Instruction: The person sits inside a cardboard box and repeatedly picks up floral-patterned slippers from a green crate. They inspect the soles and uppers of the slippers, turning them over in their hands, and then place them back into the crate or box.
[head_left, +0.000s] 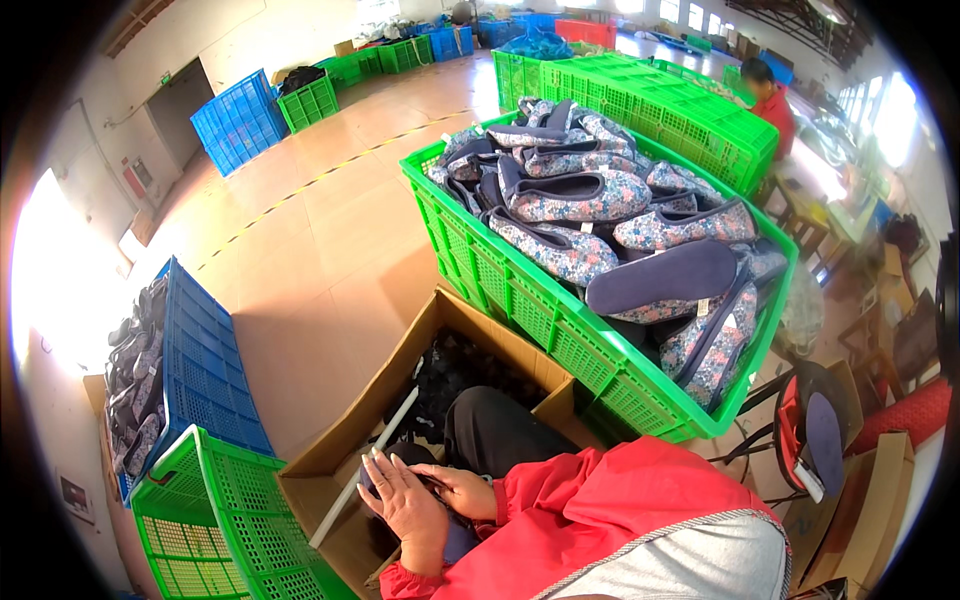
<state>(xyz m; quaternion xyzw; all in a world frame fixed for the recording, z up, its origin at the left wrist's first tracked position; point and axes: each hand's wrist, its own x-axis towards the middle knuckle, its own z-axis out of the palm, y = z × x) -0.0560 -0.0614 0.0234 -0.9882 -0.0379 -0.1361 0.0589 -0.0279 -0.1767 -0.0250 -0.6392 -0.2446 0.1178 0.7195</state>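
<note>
I see the left hand (408,505) laid flat and the right hand (463,490) curled on one dark item (411,453) at the carton (385,385) — seemingly unfinished — while floral shoes (580,195) fill the green crate (530,310).

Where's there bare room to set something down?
Tiled floor between the near blue crate, cardboard box and green slipper crate; more past the striped line. Crowded: that green crate, heaped with floral slippers, and the box, where dark material lies near left hand and right hand.
</note>
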